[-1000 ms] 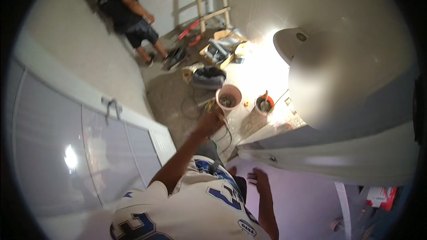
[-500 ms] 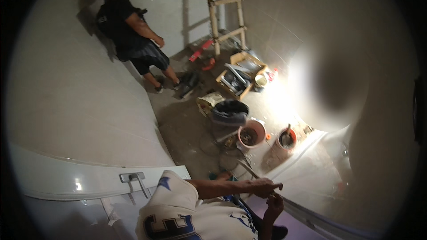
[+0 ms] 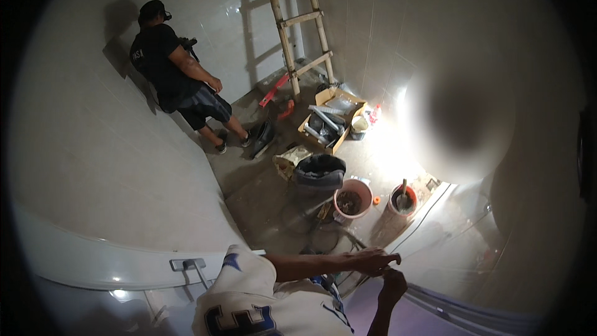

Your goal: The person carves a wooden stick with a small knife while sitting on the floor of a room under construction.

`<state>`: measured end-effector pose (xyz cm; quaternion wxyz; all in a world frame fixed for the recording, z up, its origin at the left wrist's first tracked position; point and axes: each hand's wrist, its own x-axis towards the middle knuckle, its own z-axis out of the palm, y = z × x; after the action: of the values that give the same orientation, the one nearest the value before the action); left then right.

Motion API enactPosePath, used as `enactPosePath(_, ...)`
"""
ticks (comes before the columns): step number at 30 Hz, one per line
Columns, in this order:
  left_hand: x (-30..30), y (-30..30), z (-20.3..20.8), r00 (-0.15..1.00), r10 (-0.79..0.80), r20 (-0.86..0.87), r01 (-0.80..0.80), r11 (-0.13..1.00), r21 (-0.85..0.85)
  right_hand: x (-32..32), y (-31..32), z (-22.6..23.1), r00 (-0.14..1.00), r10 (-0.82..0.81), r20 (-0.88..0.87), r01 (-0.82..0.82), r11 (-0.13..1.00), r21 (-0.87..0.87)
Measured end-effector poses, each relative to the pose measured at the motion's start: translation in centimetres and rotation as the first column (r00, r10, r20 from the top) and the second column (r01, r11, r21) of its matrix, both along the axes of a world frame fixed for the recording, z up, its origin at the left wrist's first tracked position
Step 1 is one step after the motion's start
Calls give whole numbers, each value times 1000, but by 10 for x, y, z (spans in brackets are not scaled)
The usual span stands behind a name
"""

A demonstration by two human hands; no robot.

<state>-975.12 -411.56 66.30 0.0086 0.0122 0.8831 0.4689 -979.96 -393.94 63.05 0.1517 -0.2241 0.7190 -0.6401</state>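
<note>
My left arm reaches across from the white jersey sleeve, and my left hand (image 3: 375, 261) is closed, with one finger bent outward at its tip. Close against it, my right hand (image 3: 393, 281) is raised with its fingers pinched together. Whatever is between the two hands is too small and dim to make out. Just beyond my left hand a thin dark strip (image 3: 357, 241) slants up from behind the knuckles; whether it is held cannot be told. Past the hands stand a pink bucket (image 3: 371, 198) with dark stuff inside and a smaller red-orange bucket (image 3: 393, 206) with a handled tool in it.
A black tub (image 3: 320, 180) stands beyond the pink bucket, near an open cardboard box (image 3: 339, 143) of tools. A wooden ladder (image 3: 285, 40) leans at the back. Another person (image 3: 165, 62) in black stands by the left wall. A door handle (image 3: 186, 265) lies at lower left; bright light hits the right wall.
The view has shifted, so the ladder and the other person sit lower. My right hand has risen slightly rightward and stays against my left. Less of the thin strip shows.
</note>
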Motion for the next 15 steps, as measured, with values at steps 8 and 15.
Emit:
enactPosePath(8,1,53,2,998,-66,-13,66,998,-14,25,44,25,983,-175,-55,182,972,146)
enactPosePath(15,-11,43,-10,992,-55,-112,45,995,-90,29,26,19,977,-214,17,211,970,125)
